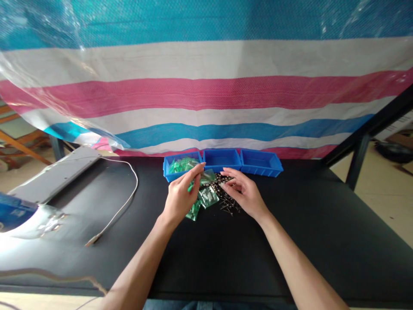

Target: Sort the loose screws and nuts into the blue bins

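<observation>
My left hand point(181, 197) is closed with its fingertips on a small clear green plastic bag point(208, 175), just in front of the blue bins. Under and beside it lie more such bags, one with pale pieces inside point(209, 196) and a greener one point(193, 212). My right hand point(245, 194) hovers over a loose pile of dark screws point(229, 203), fingers slightly curled and thumb apart from the forefinger. Nothing shows between those fingers. Part of the screw pile and bags is hidden behind both hands.
Three blue bins stand in a row at the back: the left bin point(166, 169) holds green bags, beside a middle bin point(222, 168) and a right bin point(262, 171). A white cable point(132, 196) crosses the black table point(213, 258) at left. Behind hangs a striped sheet point(206, 92).
</observation>
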The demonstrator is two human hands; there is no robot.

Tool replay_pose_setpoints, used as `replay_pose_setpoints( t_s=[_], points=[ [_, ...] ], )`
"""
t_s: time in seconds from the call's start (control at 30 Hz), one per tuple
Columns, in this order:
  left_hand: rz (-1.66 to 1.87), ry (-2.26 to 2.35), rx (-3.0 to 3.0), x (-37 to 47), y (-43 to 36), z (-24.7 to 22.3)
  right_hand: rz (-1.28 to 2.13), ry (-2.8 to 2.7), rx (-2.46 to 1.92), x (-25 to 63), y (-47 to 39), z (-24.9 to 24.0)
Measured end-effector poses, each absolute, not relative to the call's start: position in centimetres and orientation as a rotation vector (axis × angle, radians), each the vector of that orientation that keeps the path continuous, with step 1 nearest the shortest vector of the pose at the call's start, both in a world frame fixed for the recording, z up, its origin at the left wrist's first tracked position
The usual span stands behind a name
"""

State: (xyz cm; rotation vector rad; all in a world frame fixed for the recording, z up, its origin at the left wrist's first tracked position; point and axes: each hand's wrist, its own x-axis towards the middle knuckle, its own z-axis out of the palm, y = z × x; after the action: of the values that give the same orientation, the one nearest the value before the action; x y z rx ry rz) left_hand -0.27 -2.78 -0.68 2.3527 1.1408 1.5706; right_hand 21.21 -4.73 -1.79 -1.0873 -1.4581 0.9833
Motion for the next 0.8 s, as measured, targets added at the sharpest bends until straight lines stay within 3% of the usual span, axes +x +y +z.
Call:
replay_pose_setpoints(
  t_s=[0.4,0.67,0.8],
  points=[
    [1.108,0.802,1.52,1.6,-3.5,-0.2,1.115,-1.321,-1.053,20.5,-5.2,-1.1],
    [1.734,1.317,2.031,-0.7,-2.3,0.4,1.127,-1.327,-1.009,20.7,-5.0,-1.2],
    [1.619,1.718,2.416,-3.4,-0.9,0.2,1.109,-1.342,-1.019,21.0,-5.0,-1.1]
  ],
)
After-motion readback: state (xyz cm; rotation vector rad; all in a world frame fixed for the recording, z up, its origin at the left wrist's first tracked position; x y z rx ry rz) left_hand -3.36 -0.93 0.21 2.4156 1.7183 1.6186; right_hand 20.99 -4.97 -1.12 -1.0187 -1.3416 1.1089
